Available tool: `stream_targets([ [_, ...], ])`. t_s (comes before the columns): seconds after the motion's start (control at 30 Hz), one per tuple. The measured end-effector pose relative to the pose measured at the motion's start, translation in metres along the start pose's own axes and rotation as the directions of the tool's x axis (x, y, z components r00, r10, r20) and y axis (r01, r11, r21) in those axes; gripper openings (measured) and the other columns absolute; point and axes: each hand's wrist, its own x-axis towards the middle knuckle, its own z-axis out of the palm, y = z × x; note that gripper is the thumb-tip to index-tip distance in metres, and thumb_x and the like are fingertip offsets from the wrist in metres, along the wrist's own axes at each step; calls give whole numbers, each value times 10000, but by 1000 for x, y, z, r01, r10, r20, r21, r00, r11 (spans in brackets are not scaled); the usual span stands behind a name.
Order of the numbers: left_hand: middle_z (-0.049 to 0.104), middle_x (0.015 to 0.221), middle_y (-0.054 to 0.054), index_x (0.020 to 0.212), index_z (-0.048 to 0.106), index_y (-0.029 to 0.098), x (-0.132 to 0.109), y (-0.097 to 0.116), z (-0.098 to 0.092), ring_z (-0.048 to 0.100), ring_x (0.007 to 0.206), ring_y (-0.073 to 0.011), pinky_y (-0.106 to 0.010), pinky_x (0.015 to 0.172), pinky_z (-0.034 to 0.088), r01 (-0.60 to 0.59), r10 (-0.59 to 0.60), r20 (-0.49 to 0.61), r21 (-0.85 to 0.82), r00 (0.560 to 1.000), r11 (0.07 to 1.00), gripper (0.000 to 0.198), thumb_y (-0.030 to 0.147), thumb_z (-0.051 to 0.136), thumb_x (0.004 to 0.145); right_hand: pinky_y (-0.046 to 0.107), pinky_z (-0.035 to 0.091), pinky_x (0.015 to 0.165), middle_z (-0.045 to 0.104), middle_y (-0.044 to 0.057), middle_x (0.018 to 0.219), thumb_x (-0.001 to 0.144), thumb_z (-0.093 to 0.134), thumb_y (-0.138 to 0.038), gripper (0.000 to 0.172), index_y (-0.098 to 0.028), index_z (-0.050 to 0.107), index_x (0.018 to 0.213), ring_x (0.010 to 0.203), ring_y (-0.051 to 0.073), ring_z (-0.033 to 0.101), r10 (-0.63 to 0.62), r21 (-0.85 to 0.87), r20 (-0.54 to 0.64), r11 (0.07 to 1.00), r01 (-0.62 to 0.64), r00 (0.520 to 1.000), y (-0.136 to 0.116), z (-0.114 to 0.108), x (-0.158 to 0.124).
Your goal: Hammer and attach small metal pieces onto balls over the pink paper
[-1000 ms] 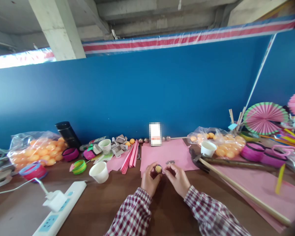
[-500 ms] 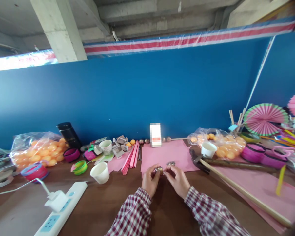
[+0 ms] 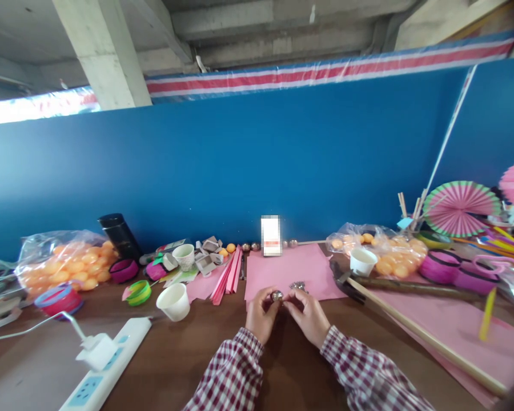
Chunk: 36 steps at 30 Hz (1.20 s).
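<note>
Between the thumb and fingers of my left hand [image 3: 261, 317] is a small shiny metal ball [image 3: 277, 295]. My right hand [image 3: 307, 314] is beside it, its thumb and forefinger pinched together close to the ball's right side. Whatever those fingertips may hold is too small to make out. Just beyond my right hand, a little heap of small silvery metal pieces [image 3: 297, 285] lies on a pink paper sheet [image 3: 286, 268]. More shiny metal balls [image 3: 293, 243] stand in a row at the sheet's far edge, partly hidden behind a blurred white card [image 3: 271, 235].
Right of the sheet lie a hammer [image 3: 346, 279] and a bag of orange balls [image 3: 400, 257], with a white cup [image 3: 363, 261]. On the left are another paper cup [image 3: 173, 301], folded pink strips [image 3: 229, 277] and a power strip [image 3: 111, 365]. A blue partition [image 3: 257, 154] rises behind.
The metal ball has turned slightly in my left hand and shows a rounder face. My right fingertips have shifted a little; otherwise the scene is the same.
</note>
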Motion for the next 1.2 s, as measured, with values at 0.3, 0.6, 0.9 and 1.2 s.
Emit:
stream_targets([
  [0.3, 600, 944, -79, 950, 565, 149, -1, 2, -2, 571, 844, -176, -324, 777, 459, 22, -23, -8, -32, 1000, 999, 302, 261, 574, 670, 240, 432, 627, 577, 6, 685, 758, 451, -224, 100, -172, 534, 737, 647, 125, 543, -19, -40, 18, 999, 20, 1000, -2, 1, -1],
  [0.6, 606, 923, -96, 964, 543, 125, 3, 0, -2, 589, 791, -183, -305, 658, 501, 208, -221, -51, -186, 974, 960, 378, 392, 514, 697, 209, 372, 644, 596, -1, 790, 699, 467, -151, 105, -192, 543, 758, 720, 118, 531, -13, -393, 279, 911, 126, 960, 2, 1, -7],
  [0.9, 628, 907, -79, 949, 572, 152, -2, 9, -3, 578, 830, -181, -319, 764, 446, 7, -15, 43, 168, 999, 986, 318, 363, 455, 742, 199, 352, 639, 588, -4, 789, 694, 463, -120, 114, -185, 533, 754, 721, 115, 524, -8, -429, 320, 890, 152, 947, 2, 1, -6],
  [1.2, 620, 920, -76, 962, 560, 150, -1, 8, -3, 571, 844, -179, -310, 776, 435, 22, -31, 53, 170, 998, 985, 329, 371, 442, 748, 198, 351, 630, 586, -9, 780, 696, 467, -117, 109, -186, 530, 751, 710, 112, 520, -16, -422, 312, 894, 153, 950, 6, 2, -7],
])
